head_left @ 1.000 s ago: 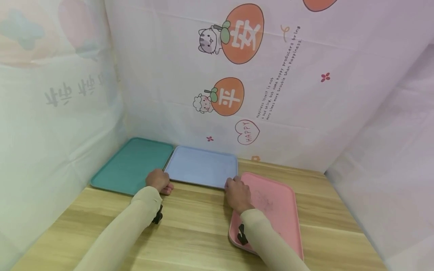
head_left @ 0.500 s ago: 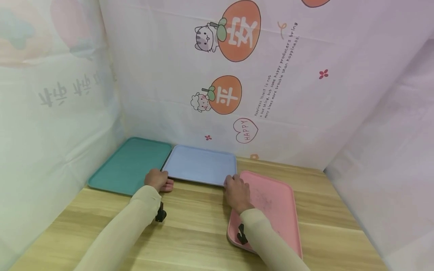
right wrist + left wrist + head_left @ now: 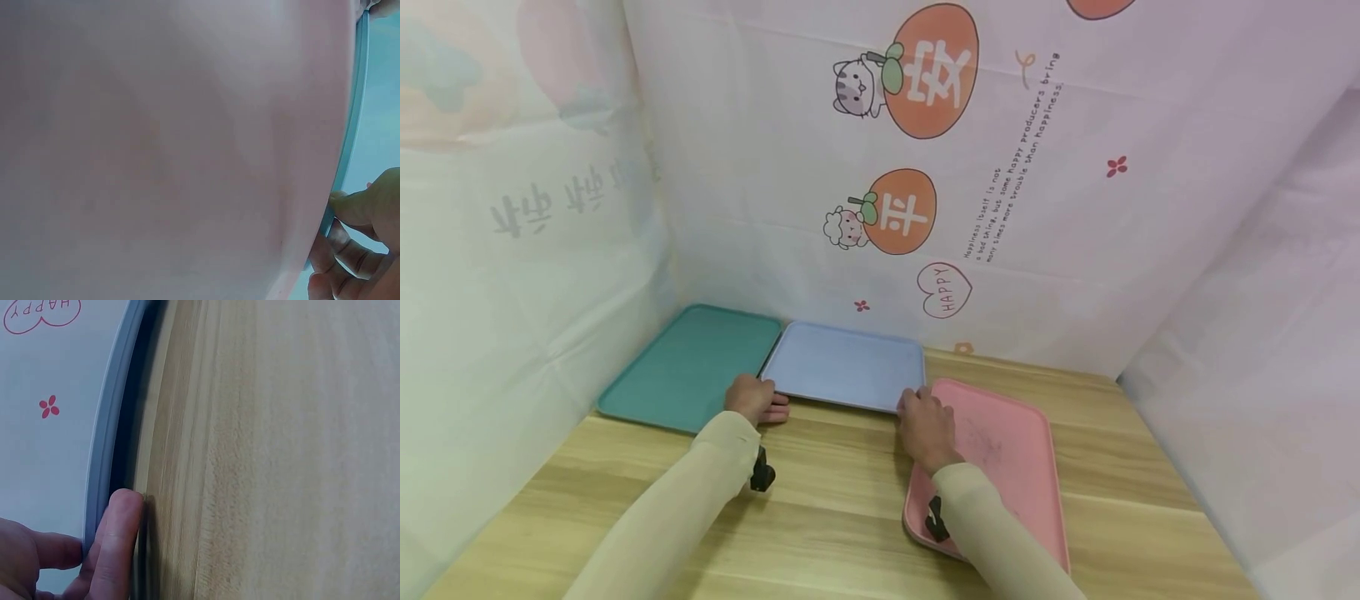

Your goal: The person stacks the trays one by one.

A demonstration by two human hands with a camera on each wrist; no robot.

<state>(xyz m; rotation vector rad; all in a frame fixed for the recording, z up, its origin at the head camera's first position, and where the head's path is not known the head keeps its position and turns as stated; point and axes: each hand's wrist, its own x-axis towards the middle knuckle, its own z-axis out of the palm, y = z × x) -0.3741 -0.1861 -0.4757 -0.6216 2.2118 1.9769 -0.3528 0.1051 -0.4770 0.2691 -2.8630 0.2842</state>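
Note:
A light blue tray point(image 3: 850, 367) lies at the back of the table against the curtain, both hands on its near edge. My left hand point(image 3: 752, 400) pinches its near left corner; in the left wrist view the thumb is over the rim point(image 3: 107, 431) and the fingers point(image 3: 117, 540) are under it. At the near right corner, my right hand point(image 3: 927, 429) grips the rim, with thumb and fingers around the edge in the right wrist view. A teal tray point(image 3: 688, 367) adjoins on the left, partly behind the left hand. Under the right forearm is a pink tray point(image 3: 1007, 450).
The wooden table point(image 3: 827, 500) spreads in front of the trays. White printed curtains point(image 3: 760, 167) enclose the back and both sides. A black wrist mount point(image 3: 763, 471) shows at the left cuff, and another mount point(image 3: 936, 521) overlaps the pink tray.
The left hand's fingers reach a little straighter beneath the blue tray's corner than a second ago. The right hand and the trays stay almost where they were.

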